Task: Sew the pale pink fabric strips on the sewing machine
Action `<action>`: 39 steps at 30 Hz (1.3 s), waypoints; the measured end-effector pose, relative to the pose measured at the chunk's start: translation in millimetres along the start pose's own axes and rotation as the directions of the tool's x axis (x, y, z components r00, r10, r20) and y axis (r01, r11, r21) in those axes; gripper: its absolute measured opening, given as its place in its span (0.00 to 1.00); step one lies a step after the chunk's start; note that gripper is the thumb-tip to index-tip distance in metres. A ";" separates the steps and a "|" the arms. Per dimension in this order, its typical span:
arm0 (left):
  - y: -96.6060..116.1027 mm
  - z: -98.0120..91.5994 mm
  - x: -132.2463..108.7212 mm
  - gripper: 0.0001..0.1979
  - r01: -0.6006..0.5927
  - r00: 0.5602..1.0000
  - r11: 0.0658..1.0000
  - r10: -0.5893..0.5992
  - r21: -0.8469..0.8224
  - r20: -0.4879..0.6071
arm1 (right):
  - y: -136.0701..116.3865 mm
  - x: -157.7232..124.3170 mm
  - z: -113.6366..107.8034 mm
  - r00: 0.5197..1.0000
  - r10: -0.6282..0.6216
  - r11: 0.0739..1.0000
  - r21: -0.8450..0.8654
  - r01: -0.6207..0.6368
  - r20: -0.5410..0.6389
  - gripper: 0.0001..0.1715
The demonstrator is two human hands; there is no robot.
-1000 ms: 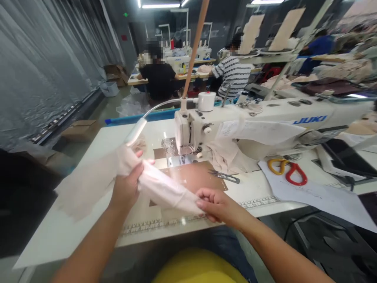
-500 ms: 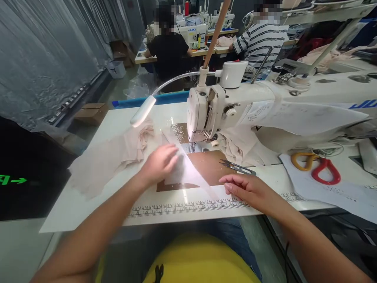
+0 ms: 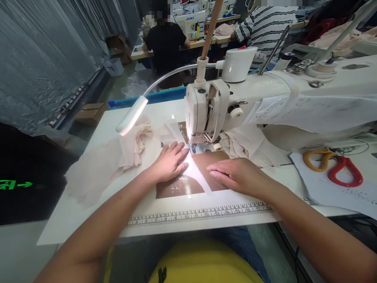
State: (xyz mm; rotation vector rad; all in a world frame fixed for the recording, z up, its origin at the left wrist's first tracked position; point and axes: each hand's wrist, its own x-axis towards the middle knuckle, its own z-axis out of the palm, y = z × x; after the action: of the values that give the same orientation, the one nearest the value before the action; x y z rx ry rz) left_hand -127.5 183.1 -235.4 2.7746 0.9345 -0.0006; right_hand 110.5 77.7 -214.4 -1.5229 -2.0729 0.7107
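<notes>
My left hand (image 3: 173,163) lies flat with fingers spread on a pale, thin fabric piece (image 3: 193,171), just left of the presser foot (image 3: 193,149) of a sewing machine (image 3: 203,110). The fabric's narrow strip runs from the foot towards the front edge. My right hand (image 3: 238,175) rests low over the brown plate (image 3: 210,163), right of the strip, its fingers stretched out towards the fabric. Nothing shows in its fingers; the area beneath the palm is hidden, and the thread snips are out of sight.
Crumpled pale fabric (image 3: 134,147) lies at left; more fabric (image 3: 241,141) sits behind my right hand. Scissors with red and yellow handles (image 3: 344,171) rest on paper at right. A lamp (image 3: 132,116) hangs over the table. A ruler strip (image 3: 200,212) lines the front. Two people sit beyond.
My left hand has flattened onto the fabric, whose strip now lies at the presser foot. My right hand has moved inward over the plate, where the thread snips were visible before. The view has shifted slightly.
</notes>
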 end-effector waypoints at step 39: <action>-22.6 0.7 28.3 0.24 -0.146 0.989 0.988 0.146 0.041 -0.010 | -1.2 33.3 40.7 0.991 -0.100 0.895 -0.443 0.053 -0.083 0.13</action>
State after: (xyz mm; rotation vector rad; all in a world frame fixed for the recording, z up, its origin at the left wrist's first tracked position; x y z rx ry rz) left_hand -118.4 217.4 -242.5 2.8766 0.7393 0.0218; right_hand 74.4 104.0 -242.2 -1.6529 -2.3020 0.1234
